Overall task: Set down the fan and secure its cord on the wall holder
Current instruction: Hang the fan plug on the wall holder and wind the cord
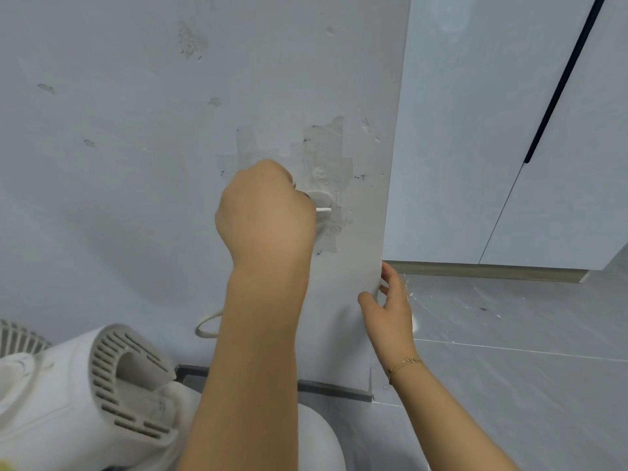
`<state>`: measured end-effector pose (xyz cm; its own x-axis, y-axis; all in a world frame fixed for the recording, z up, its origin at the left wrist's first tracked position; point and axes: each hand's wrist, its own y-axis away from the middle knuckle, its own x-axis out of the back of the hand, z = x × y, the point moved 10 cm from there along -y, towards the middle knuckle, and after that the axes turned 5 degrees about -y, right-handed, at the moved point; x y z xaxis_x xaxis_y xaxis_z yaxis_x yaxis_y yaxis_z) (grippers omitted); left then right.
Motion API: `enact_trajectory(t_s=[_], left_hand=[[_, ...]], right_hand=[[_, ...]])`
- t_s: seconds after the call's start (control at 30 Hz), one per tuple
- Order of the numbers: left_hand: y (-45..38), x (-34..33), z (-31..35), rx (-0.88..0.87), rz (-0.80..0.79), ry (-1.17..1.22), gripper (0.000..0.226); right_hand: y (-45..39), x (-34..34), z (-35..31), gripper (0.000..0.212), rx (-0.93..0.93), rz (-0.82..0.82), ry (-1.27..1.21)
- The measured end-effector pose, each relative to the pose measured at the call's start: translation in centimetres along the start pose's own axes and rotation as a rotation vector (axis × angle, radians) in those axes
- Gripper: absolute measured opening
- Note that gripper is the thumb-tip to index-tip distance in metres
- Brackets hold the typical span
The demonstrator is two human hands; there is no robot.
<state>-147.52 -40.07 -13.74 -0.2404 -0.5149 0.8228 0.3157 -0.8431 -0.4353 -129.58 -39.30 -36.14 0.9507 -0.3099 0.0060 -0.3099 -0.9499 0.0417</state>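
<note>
The fan (112, 396) already stands on the floor (509, 368) at the foot of the wall (136, 130), so the step in hand looks like fixing its cord (207, 326), a loop of which shows beside the left forearm. The left hand (265, 212) is curled into a fist against the white wall holder (323, 203), its grip apparently closed on the cord there, though the fingers hide it; the right hand (390, 307) rests with loose, open fingers on the wall's corner edge. Next, I judge, the cord must be seated in the holder before letting go.
</note>
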Motion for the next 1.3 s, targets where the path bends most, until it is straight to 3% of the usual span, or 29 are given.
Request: enact_trajectory(t_s=[0.17,0.23,0.33,0.47,0.57,0.7,0.83,0.93,1.1,1.3], left_hand=[[1.1,-0.1,1.3,0.033,0.022,-0.121,0.017],[2.0,-1.1,2.7,-0.016,-0.013,-0.125,0.007],[3.2,-3.2,4.4,-0.11,-0.012,-0.109,0.041],[2.7,-2.8,3.1,-0.074,0.073,0.119,0.019],[3.4,-2.9,2.1,-0.06,0.108,0.338,0.032],[4.2,-6.5,0.8,0.081,-0.016,0.787,0.034],[4.7,-9.3,0.1,0.217,-0.141,1.044,0.025],[5.0,-11.5,-0.2,0.398,-0.32,1.265,0.015],[5.3,-13.9,-0.5,0.479,-0.498,1.272,0.015],[4.3,-15.5,-2.0,0.506,-0.494,1.21,0.017]], right_hand=[[0.0,-0.1,0.2,0.058,0.006,0.019,-0.001],[0.0,-0.2,0.4,0.059,0.004,0.023,0.0],[0.0,-0.4,0.5,0.06,0.004,0.033,0.003],[0.0,-0.5,0.6,0.061,-0.005,0.042,0.001],[0.0,-0.6,0.7,0.062,0.003,0.052,0.016],[-0.1,-0.5,0.6,0.061,-0.008,0.058,0.017],[-0.1,-0.5,0.5,0.061,-0.002,0.056,0.022],[-0.1,-0.4,0.6,0.06,0.001,0.063,0.015],[0.0,-0.5,0.6,0.06,0.003,0.054,0.005],[-0.1,-0.4,0.7,0.06,0.005,0.037,0.01]])
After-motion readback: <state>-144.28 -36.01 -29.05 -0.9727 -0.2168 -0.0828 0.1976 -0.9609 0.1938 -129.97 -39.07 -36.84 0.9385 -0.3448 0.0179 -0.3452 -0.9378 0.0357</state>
